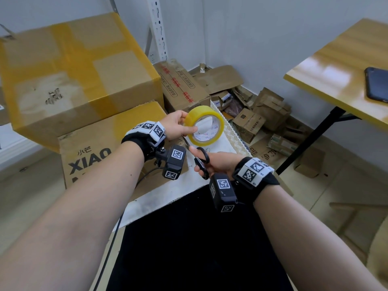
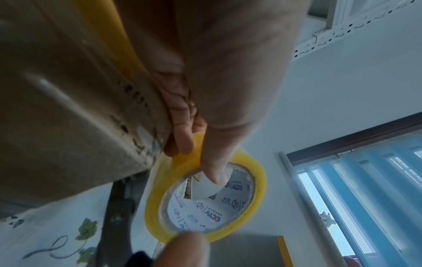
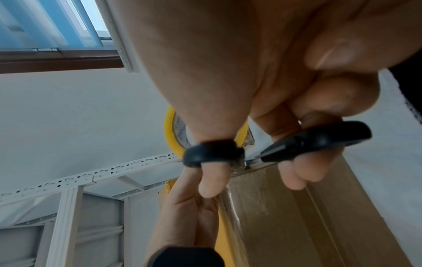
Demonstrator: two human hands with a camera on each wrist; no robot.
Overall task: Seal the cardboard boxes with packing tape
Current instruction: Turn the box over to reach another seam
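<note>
Tape and scissors are both raised in front of me, over a white patterned cloth (image 1: 212, 141) and beside stacked cardboard boxes. My left hand (image 1: 175, 124) holds the yellow tape roll (image 1: 204, 126) on edge, thumb hooked inside the printed core and the fingers (image 2: 182, 140) wrapped over the outer rim, so the roll looks free to turn and pay out tape. The left wrist view shows that same grip close up, against brown cardboard. My right hand (image 1: 214, 162) has its thumb through one black loop of the scissors (image 1: 202, 159) and its fingers (image 3: 303, 173) curled through the other. The loops sit fairly close together; whether the blades are parted I cannot tell, as they are mostly hidden. The blades point up toward the roll, which I judge places them to cut a strip.

The large box (image 1: 71, 74) on top already carries wide yellowish tape bands, while the printed box (image 1: 100, 143) beneath it shows one along its near edge. A dark phone (image 1: 376, 85) lies on the wooden desk (image 1: 336, 66) to the right.
</note>
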